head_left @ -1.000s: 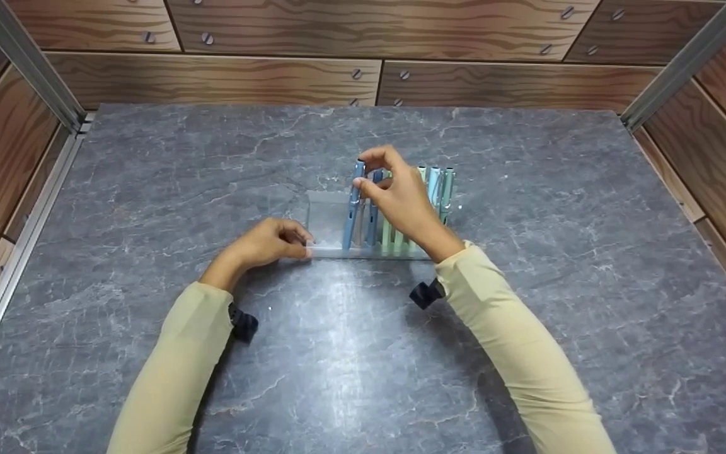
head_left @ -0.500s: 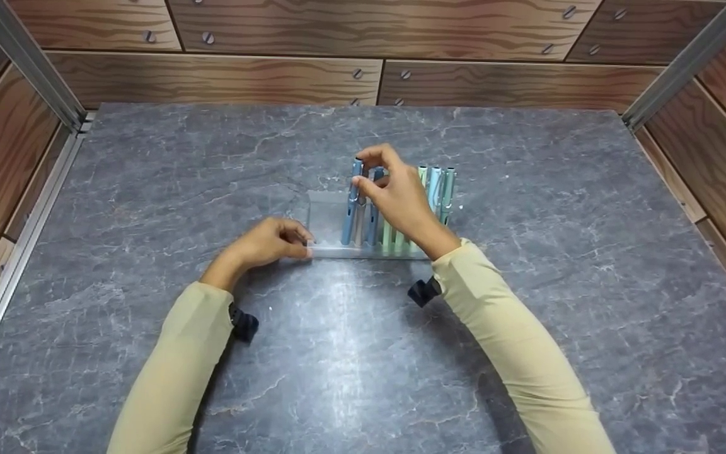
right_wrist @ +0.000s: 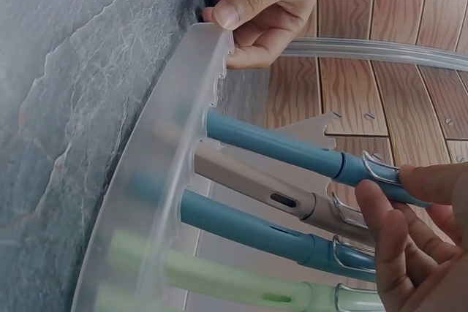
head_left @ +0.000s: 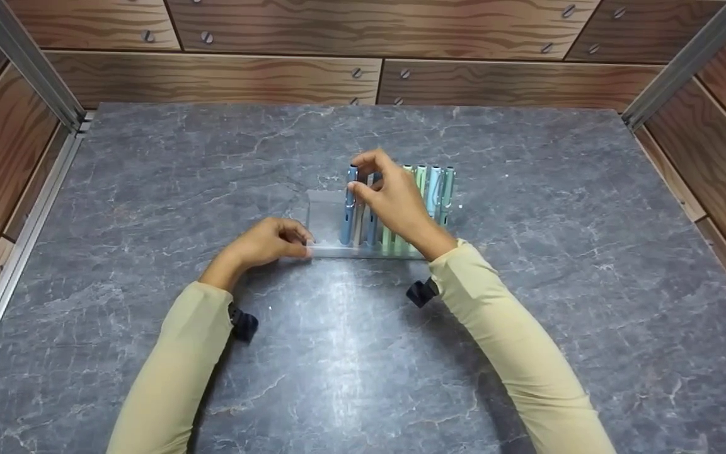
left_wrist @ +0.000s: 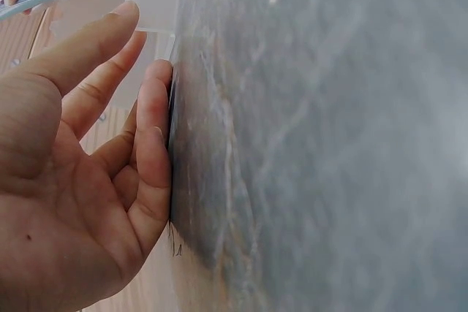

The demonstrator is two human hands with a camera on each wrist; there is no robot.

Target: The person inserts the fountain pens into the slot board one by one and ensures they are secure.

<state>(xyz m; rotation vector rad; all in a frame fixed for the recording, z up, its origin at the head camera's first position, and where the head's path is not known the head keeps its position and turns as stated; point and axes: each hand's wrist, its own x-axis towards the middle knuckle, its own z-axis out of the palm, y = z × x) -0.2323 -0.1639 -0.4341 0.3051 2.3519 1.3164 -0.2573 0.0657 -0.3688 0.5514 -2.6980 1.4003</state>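
Note:
A clear frosted pen stand [head_left: 325, 217] with a notched front rail sits mid-table. My left hand [head_left: 265, 243] pinches its left front corner between thumb and fingers; in the right wrist view the thumb lies on the corner. My right hand [head_left: 397, 198] pinches the upper end of a blue fountain pen [right_wrist: 274, 142], near its clip. That pen stands nearly upright, its lower end at a notch of the rail. Beside it are a brownish-grey pen [right_wrist: 252, 184], another blue pen [right_wrist: 245, 231] and a light green pen [right_wrist: 219, 277]. The right hand partly hides the row.
Farther right in the stand are a light blue pen [head_left: 434, 189] and a dark green pen [head_left: 447, 192]. The grey marbled table [head_left: 149, 164] is bounded by wood-patterned walls [head_left: 224, 79] and a metal rail [head_left: 19, 265] at the left.
My right hand has shifted slightly left with the blue pen. Its top has moved left and down, so the pen is more upright. The left hand keeps its place on the stand.

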